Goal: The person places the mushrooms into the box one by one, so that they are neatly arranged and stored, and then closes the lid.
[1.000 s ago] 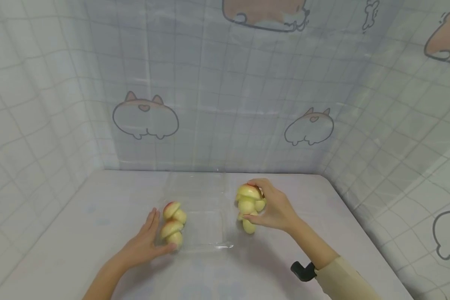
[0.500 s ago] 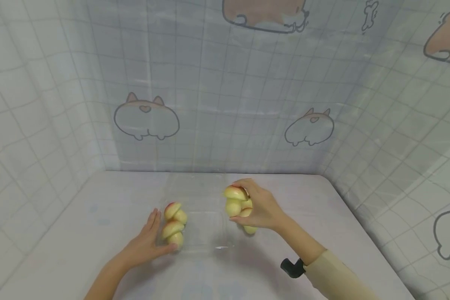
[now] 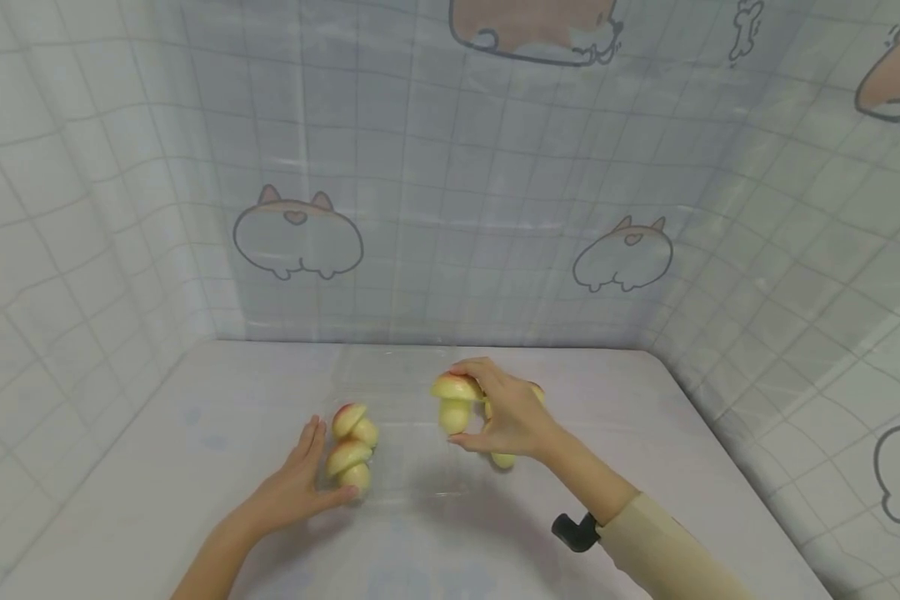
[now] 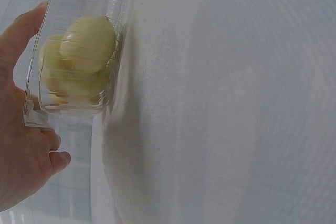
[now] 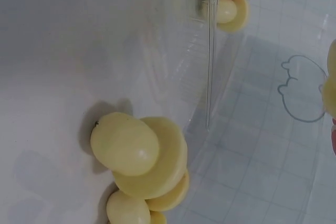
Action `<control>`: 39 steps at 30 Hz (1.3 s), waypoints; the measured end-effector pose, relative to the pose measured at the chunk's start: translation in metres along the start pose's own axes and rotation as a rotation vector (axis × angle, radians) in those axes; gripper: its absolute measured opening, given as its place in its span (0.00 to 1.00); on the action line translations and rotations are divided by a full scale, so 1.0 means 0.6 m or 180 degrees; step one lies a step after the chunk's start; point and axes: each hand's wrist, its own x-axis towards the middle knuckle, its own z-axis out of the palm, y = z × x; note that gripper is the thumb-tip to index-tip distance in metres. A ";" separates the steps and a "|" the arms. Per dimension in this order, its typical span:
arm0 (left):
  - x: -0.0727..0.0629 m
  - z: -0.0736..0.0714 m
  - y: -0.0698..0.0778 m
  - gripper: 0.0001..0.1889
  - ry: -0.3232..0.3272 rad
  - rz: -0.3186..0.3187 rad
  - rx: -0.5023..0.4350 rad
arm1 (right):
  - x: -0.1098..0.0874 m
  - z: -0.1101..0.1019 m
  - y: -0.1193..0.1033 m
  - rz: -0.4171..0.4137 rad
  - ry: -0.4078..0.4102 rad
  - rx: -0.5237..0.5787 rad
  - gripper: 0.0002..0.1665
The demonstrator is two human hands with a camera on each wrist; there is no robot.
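Mushroom (image 3: 454, 403) in right hand (image 3: 512, 414), cap (image 3: 452, 387) up, upright

Pale table (image 3: 180, 450); grid-patterned walls (image 3: 450, 150), apparently plastic.

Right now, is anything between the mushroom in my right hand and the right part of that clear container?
Nothing visible. The mushroom in your right hand appears higher than the rim of the clear container, and the two mushrooms inside sit along its left side, by your left hand, out of the way.
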 end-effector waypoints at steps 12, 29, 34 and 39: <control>-0.004 -0.003 0.002 0.60 -0.0032 0.0016 -0.0050 | 0.016 0.015 -0.007 -0.0139 -0.0112 -0.0005 0.51; 0.001 -0.003 -0.003 0.61 -0.0002 0.0002 -0.0047 | 0.030 0.041 -0.007 -0.0173 -0.0179 -0.0001 0.51; 0.002 -0.004 -0.004 0.61 -0.0011 -0.0007 -0.0043 | 0.033 0.049 -0.007 -0.0147 -0.0244 0.0018 0.51; 0.003 -0.004 -0.006 0.61 -0.0027 -0.0008 -0.0064 | 0.036 0.058 -0.006 -0.0199 -0.0251 0.0052 0.51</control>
